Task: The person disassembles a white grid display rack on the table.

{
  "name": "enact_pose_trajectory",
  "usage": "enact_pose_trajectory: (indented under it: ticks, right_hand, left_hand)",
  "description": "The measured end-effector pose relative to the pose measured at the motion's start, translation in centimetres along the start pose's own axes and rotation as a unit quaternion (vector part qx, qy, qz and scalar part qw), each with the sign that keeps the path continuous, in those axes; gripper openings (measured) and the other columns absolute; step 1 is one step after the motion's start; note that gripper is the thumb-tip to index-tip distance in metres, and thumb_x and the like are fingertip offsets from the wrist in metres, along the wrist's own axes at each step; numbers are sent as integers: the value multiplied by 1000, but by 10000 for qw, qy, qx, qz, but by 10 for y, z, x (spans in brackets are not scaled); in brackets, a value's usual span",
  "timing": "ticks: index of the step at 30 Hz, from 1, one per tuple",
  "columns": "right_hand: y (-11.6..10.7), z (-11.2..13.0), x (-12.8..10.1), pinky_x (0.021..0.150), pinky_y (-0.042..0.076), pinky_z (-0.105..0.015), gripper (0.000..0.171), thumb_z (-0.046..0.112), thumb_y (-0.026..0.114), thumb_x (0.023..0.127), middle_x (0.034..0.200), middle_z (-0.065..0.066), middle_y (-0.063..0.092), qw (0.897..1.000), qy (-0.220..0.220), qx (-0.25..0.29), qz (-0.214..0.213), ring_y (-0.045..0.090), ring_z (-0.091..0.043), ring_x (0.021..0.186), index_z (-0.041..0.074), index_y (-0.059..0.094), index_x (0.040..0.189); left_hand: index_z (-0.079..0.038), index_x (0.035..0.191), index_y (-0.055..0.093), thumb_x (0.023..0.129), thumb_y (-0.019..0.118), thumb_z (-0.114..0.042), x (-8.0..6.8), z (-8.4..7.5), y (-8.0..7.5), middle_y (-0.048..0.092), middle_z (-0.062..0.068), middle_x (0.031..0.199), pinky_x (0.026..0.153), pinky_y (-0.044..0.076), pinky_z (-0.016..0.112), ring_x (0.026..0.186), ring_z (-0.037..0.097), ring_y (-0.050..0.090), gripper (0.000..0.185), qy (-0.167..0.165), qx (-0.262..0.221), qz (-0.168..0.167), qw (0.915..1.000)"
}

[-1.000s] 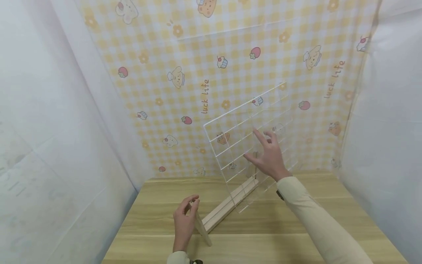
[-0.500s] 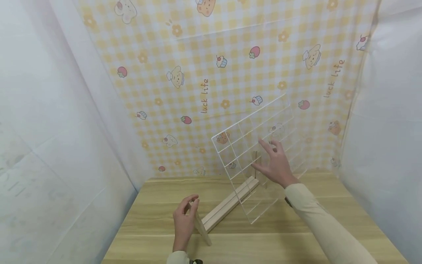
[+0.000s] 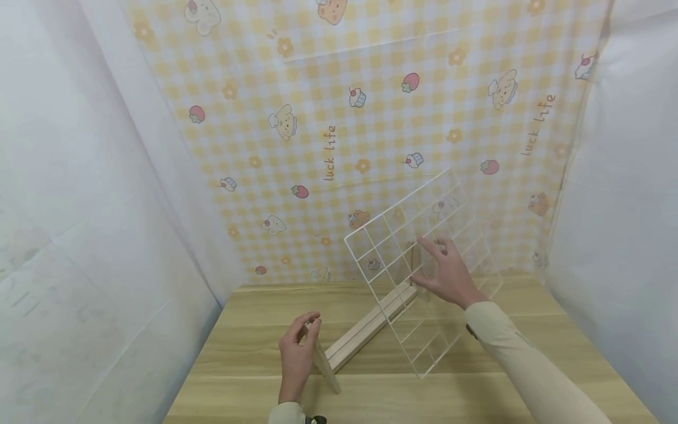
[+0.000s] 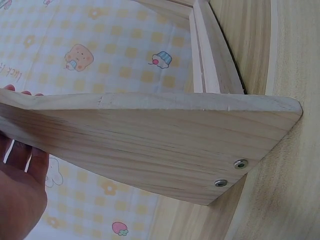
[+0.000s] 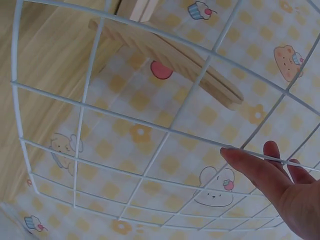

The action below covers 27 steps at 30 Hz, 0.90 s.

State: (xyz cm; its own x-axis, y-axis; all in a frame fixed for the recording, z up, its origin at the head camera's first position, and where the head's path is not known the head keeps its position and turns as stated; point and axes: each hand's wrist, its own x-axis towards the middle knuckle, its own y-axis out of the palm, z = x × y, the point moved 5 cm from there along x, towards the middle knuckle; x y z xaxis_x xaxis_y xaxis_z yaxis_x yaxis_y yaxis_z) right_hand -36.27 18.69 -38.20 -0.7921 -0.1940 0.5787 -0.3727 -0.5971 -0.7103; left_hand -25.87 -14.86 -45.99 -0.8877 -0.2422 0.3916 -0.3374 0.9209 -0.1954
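A white wire grid panel [image 3: 402,235] hangs tilted over the table's right half, its lower corner close to the wood. My right hand [image 3: 447,274] lies against it with straight, spread fingers; the right wrist view shows those fingers [image 5: 275,185] along a wire of the grid [image 5: 172,133]. A pale wooden stand [image 3: 371,324] lies diagonally on the table, with an upright end piece [image 3: 324,362] at its near end. My left hand [image 3: 294,356] grips the top of that end piece. In the left wrist view the end piece [image 4: 165,145] shows two screws, and my left hand [image 4: 17,190] sits behind its edge.
The wooden table [image 3: 477,383] is boxed in by white sheets on the left and right. A yellow checked cartoon backdrop [image 3: 328,147] rises behind it. The stand's far upright [image 3: 414,259] stands behind the grid, near my right hand.
The grid panel has come down and to the right with my right hand, tipping flatter toward the table. My left hand and the wooden stand have not moved.
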Motion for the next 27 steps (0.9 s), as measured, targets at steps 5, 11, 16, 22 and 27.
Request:
enact_pose_trajectory:
  ticks: [5, 11, 16, 22, 27]
  right_hand:
    - [4, -6, -6, 76, 51, -56, 92, 41, 82, 63, 134, -24, 35, 9997, -24, -40, 239, 51, -42, 107, 26, 36, 141]
    - [6, -13, -14, 82, 48, -60, 90, 42, 81, 63, 136, -26, 34, 9980, 67, -102, 615, 49, -44, 111, 27, 38, 140]
    - [9, -23, -23, 83, 46, -63, 90, 42, 82, 62, 139, -26, 33, 9949, 123, -192, 982, 47, -47, 114, 26, 38, 140]
    - [11, -36, -34, 80, 48, -61, 93, 38, 83, 60, 137, -26, 35, 9931, 93, -258, 1141, 54, -43, 106, 32, 36, 141]
    - [8, -43, -41, 79, 48, -59, 92, 39, 82, 60, 133, -26, 40, 9923, -138, -429, 1151, 55, -42, 104, 26, 39, 140]
  left_hand:
    - [-25, 104, 65, 90, 60, -26, 4, 21, 3, 65, -2, 103, 67, 45, 20, 65, 3, 44, 15, -41, -35, -27, 10000]
    - [-29, 104, 64, 89, 60, -33, 4, 26, 3, 65, -7, 103, 77, 47, 22, 66, 5, 46, 16, 44, 4, 23, 10000]
    - [-28, 106, 64, 90, 59, -35, 4, 26, 3, 66, -6, 106, 92, 47, 36, 72, 3, 48, 18, 87, 97, 88, 9999]
    - [-28, 105, 65, 88, 60, -35, 4, 25, 3, 66, -5, 101, 81, 47, 26, 65, 5, 43, 18, 72, 130, 81, 9999]
    - [-26, 107, 64, 90, 59, -32, 3, 22, 3, 65, -9, 102, 72, 46, 23, 62, 5, 42, 19, 7, 48, 189, 9998]
